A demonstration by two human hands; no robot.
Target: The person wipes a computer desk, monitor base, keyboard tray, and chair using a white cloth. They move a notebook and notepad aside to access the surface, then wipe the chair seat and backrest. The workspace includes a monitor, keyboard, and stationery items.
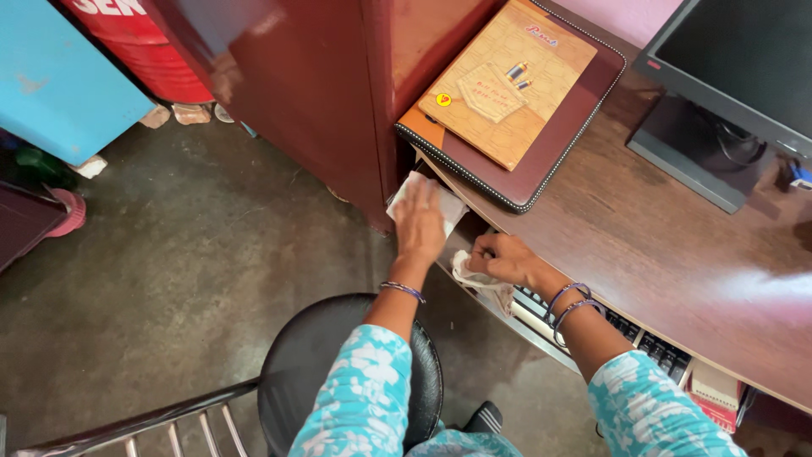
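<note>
My left hand (pixel 420 224) lies flat on a white cloth (pixel 406 193), pressing it against the front corner of a brown wooden desk (pixel 643 245). My right hand (pixel 503 258) is closed around a crumpled pale rag (pixel 469 277), just under the desk edge by the pull-out tray. A keyboard (pixel 651 343) sits on that tray, partly hidden by my right forearm. Both wrists wear thin bangles.
On the desk lie a dark padded folder (pixel 554 148) with a tan notebook (pixel 507 80) on top, and a monitor (pixel 736 76) at the right. A black round stool (pixel 317 355) stands below me on the concrete floor. A red cabinet (pixel 313 93) flanks the desk's left side.
</note>
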